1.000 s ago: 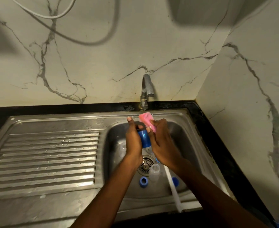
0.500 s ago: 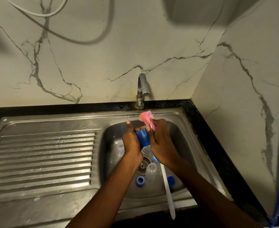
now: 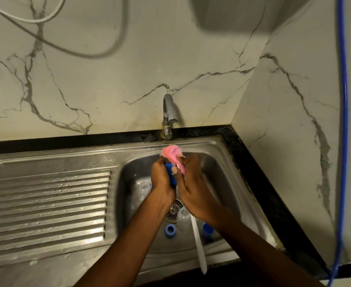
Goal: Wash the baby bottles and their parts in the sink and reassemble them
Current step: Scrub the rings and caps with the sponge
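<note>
Dim, warm light; glare on the draining board (image 3: 46, 204) (edges bow, hands slightly blurred).

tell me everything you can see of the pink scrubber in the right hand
The pink scrubber looks soft and crumpled, with frayed edges; whether sponge or cloth is unclear. The right hand pinches its lower part, and its bunched top sticks up above that hand. It presses against the blue bottle part gripped by the left hand, over the sink, near the tap.

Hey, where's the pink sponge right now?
In the head view, the pink sponge is mid-frame over the sink basin, just below the faucet. The right hand holds it against the blue bottle part, which the left hand grips.
</note>
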